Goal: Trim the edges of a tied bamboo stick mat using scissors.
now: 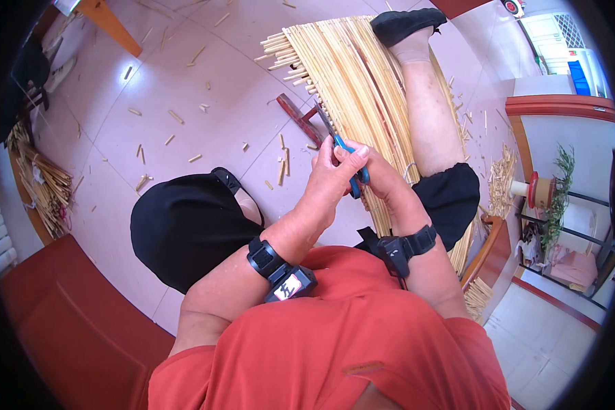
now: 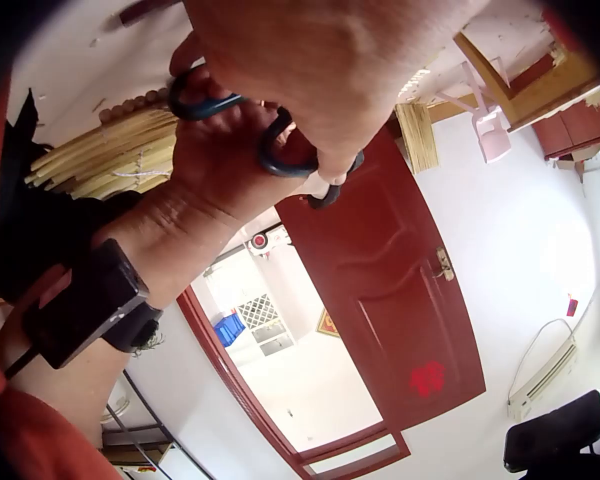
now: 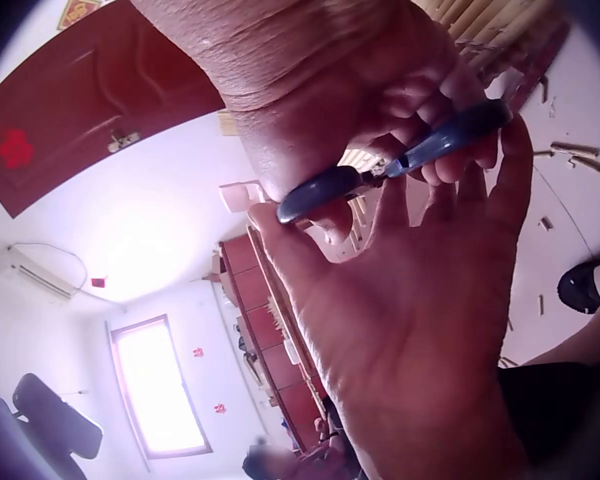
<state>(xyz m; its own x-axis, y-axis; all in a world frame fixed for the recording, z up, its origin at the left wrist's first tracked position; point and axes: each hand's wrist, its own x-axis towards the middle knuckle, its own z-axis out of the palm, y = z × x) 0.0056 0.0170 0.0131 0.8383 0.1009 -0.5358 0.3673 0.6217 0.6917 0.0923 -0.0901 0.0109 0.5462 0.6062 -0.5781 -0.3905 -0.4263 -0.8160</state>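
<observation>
Both hands are together on a pair of scissors (image 1: pixel 342 142) with blue handles, in front of the chest. The left hand (image 1: pixel 335 171) has its thumb and fingers at the two handle rings (image 3: pixel 320 193). On the same handles, the right hand (image 1: pixel 384 179) holds from the other side, its fingers partly hidden behind the rings. The blades point away from the body, overlapping the near edge of a thick layer of pale stalks (image 1: pixel 348 75) in the head view. A foot in a black shoe (image 1: pixel 406 27) rests on those stalks.
A red-brown wooden piece (image 1: pixel 299 117) lies on the floor beside the stalks. Short cut stalk ends (image 1: pixel 176 117) are scattered over the tiles. Another stalk bundle (image 1: pixel 41 181) is at the far left. A plant and a black rack (image 1: pixel 591 225) stand at the right.
</observation>
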